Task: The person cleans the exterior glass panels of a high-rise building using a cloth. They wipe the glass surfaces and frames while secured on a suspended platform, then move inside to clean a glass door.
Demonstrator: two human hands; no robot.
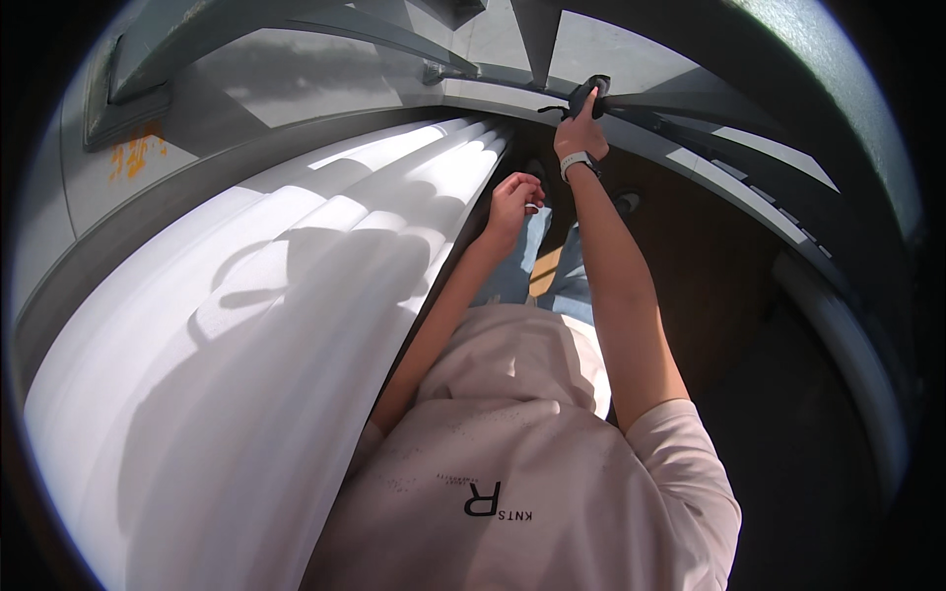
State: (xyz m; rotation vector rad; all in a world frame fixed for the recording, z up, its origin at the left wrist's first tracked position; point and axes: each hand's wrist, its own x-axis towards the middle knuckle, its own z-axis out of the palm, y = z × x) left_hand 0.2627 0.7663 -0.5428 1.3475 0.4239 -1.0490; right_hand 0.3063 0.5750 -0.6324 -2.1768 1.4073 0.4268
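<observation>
My right hand [582, 140], with a watch on its wrist, reaches forward to the window frame. It grips a small black object [578, 100] there, the index finger laid straight along it. A thin dark piece sticks out of this object to the left; what exactly it is, I cannot tell. Lower and to the left, my left hand [515, 207] hovers with loosely curled fingers and nothing visible in it. Beside my left forearm hangs a pleated white curtain [369, 244], which bears a broad shadow.
Dark metal window bars [538, 44] run across the top. A pale sill [739, 196] curves along the right. Orange marks [139, 151] show on the grey surface at upper left. My jeans [517, 258] and shoes are below, above a dark floor.
</observation>
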